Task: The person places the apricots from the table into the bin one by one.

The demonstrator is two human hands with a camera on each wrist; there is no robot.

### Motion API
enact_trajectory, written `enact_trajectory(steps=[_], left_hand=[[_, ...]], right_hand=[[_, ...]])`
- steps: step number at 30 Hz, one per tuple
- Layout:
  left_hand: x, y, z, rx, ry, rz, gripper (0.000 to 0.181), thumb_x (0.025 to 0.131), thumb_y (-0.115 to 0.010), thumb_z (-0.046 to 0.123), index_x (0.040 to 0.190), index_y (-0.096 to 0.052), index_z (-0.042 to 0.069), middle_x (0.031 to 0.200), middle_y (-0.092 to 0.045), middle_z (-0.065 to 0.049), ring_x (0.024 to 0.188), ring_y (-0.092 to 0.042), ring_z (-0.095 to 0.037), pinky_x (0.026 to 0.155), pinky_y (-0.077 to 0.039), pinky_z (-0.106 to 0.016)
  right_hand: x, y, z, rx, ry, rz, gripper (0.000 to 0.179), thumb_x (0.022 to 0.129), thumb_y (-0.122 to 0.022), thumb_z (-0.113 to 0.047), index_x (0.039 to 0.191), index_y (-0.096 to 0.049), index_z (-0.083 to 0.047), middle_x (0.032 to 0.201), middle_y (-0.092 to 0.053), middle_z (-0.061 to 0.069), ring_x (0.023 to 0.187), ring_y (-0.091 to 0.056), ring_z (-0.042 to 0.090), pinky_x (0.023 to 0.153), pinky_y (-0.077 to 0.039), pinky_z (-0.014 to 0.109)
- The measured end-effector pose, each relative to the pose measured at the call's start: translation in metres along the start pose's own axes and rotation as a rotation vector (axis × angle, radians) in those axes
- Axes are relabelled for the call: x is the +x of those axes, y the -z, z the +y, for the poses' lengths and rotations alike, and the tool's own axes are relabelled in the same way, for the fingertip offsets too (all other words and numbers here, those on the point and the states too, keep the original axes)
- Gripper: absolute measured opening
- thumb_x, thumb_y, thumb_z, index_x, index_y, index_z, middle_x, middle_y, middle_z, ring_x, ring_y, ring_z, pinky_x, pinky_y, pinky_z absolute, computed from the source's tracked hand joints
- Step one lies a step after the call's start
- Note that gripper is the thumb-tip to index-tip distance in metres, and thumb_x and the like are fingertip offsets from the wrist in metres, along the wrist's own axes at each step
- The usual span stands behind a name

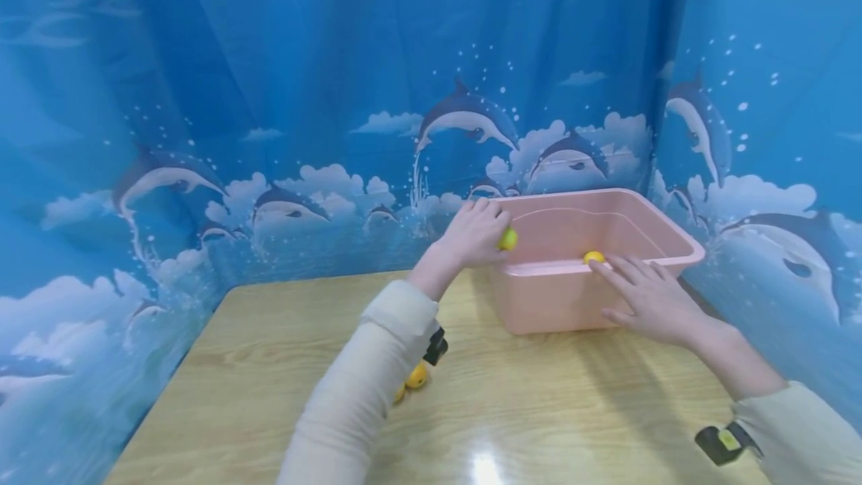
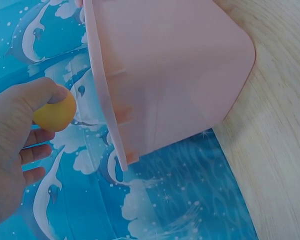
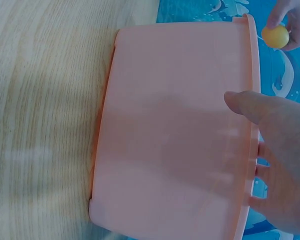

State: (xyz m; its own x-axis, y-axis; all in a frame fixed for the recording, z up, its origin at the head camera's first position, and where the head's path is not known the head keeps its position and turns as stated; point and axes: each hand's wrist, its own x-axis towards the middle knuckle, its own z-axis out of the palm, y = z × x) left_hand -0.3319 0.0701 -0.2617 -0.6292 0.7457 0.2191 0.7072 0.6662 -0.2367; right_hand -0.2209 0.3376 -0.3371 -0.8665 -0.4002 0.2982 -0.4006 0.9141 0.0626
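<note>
My left hand (image 1: 474, 233) pinches a round yellow fruit (image 2: 56, 113) between thumb and fingers, just beyond the left end of a pink plastic bin (image 1: 559, 298). The held fruit looks yellow-green in the head view and orange-yellow in both wrist views. My right hand (image 1: 649, 298) is at the bin's near rim, its fingers spread and loosely extended. In the right wrist view its thumb is on the outer side and its fingertips reach past the rim; whether they touch cannot be told. Inside the bin, another yellow fruit (image 1: 593, 257) shows beside the right fingertips.
Two yellow fruits (image 1: 417, 375) lie on the wooden table (image 1: 269, 365), partly hidden by the left forearm. A blue curtain (image 1: 303, 96) printed with dolphins hangs behind the table and at its sides. The bin stands at the table's back right.
</note>
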Motion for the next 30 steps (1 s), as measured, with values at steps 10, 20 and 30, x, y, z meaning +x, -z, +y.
enact_trajectory(steps=[10, 20, 30], left_hand=[[0.009, -0.010, 0.008, 0.015, 0.000, -0.006, 0.038, 0.086, -0.061, 0.039, 0.114, -0.054, 0.014, 0.110, -0.049, -0.001, 0.114, -0.040, -0.020, 0.099, -0.030, -0.036], [0.017, -0.014, 0.024, 0.064, -0.029, -0.014, 0.038, 0.086, -0.060, 0.041, 0.114, -0.052, 0.017, 0.104, -0.045, 0.001, 0.105, -0.038, -0.018, 0.096, -0.029, -0.038], [0.014, -0.012, 0.024, 0.103, -0.038, -0.013, 0.037, 0.090, -0.054, 0.040, 0.118, -0.051, 0.017, 0.106, -0.047, 0.000, 0.102, -0.040, -0.018, 0.093, -0.031, -0.036]], right_hand=[[0.001, -0.001, -0.002, 0.001, -0.007, -0.019, 0.073, 0.082, -0.068, -0.032, 0.142, -0.033, -0.007, 0.138, -0.036, 0.026, 0.123, -0.034, 0.045, 0.096, -0.023, 0.063], [-0.003, -0.003, -0.001, 0.006, -0.007, -0.012, 0.074, 0.082, -0.068, -0.032, 0.142, -0.032, -0.007, 0.137, -0.036, 0.025, 0.123, -0.034, 0.045, 0.095, -0.024, 0.063], [-0.002, -0.001, -0.001, -0.006, 0.004, 0.017, 0.074, 0.082, -0.069, -0.031, 0.141, -0.033, -0.007, 0.137, -0.037, 0.025, 0.122, -0.034, 0.044, 0.095, -0.023, 0.064]])
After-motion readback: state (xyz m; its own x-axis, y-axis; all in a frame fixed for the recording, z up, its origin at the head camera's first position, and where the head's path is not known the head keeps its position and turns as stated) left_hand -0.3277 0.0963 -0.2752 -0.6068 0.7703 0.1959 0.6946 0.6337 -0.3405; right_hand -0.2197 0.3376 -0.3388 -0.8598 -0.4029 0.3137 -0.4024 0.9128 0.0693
